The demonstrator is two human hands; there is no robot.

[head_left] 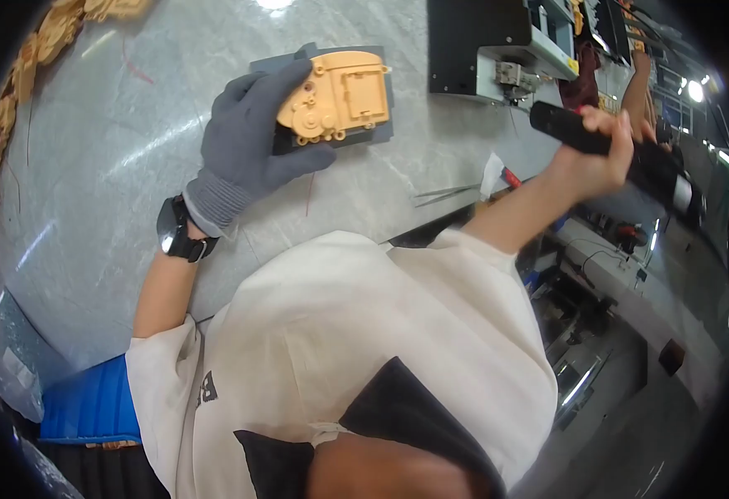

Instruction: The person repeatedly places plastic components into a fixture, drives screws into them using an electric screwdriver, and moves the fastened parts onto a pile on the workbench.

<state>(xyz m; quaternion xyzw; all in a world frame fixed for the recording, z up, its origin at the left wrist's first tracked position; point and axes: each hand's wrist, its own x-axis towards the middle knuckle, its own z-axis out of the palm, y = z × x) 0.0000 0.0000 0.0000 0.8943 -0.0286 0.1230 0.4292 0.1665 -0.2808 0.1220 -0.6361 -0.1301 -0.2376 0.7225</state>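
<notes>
My left hand [252,133], in a grey knit glove, grips the left side of a yellow-orange plastic housing [356,91]. The fingers lie along its upper left edge and the thumb runs past its lower edge. This housing, with round bosses and a rectangular recess, lies on a dark grey fixture block [379,137] on the table. Raised at the right, my bare right hand [593,162] is closed around a long black tool [557,125] shaped like an electric screwdriver. Its working tip cannot be made out.
Tweezers [448,194] lie near the table's front edge, beside a small red-and-white item [497,176]. A black machine [474,46] with a metal mechanism stands at the back right. Similar orange parts [49,37] line the far left edge. A blue bin [90,403] is at the lower left.
</notes>
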